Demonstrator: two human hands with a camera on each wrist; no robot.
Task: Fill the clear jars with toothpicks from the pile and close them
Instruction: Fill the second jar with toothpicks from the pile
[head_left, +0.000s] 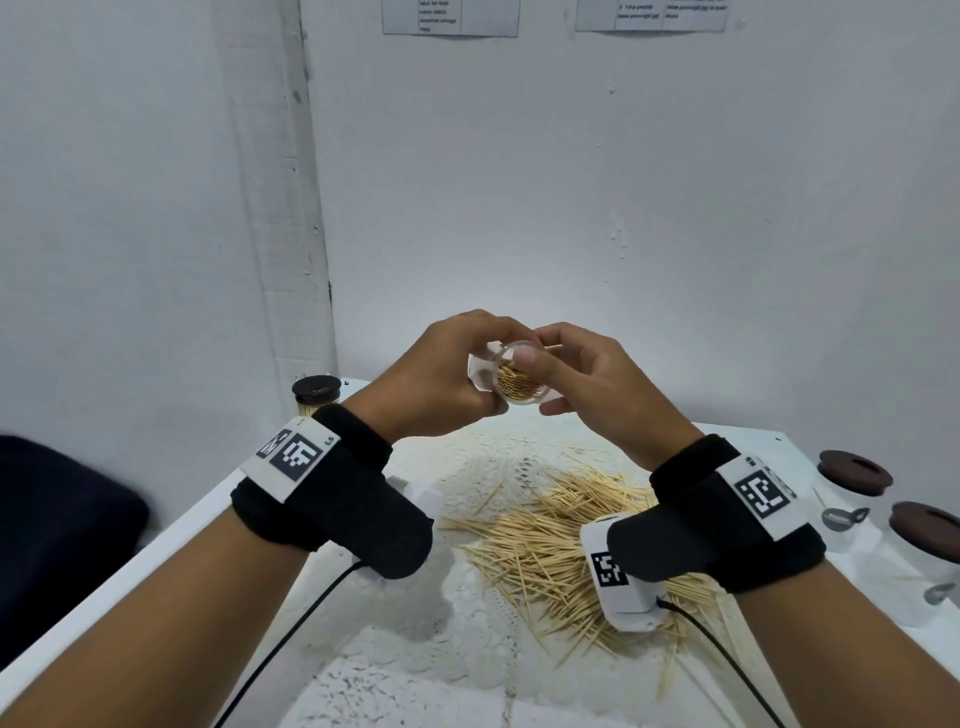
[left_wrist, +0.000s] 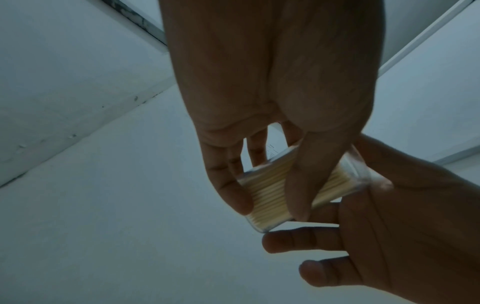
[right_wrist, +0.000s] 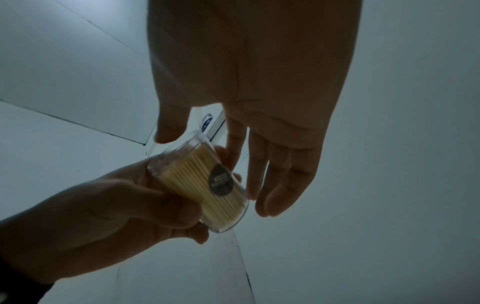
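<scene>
We held the clear jar (head_left: 511, 376) up above the desk (head_left: 774, 441), left hand (head_left: 436, 376) wrapped round its body in a firm grip, fingers and thumb curled on the wall; the jar was tilted, its open mouth toward us, packed with toothpicks (head_left: 517, 384). Our right hand (head_left: 587, 382) met it at the rim, thumb laid across the mouth, the other fingers loose and nearly straight beside the jar, closed on nothing. A round dark sticker (right_wrist: 221, 182) sat on the jar's side. Below us the pile (head_left: 566, 545) lay spread on the lace cloth (head_left: 467, 597). A lidded full jar (head_left: 317, 397) stood far left by the wall; two brown-lidded jars (head_left: 857, 483) stood at the right edge.
</scene>
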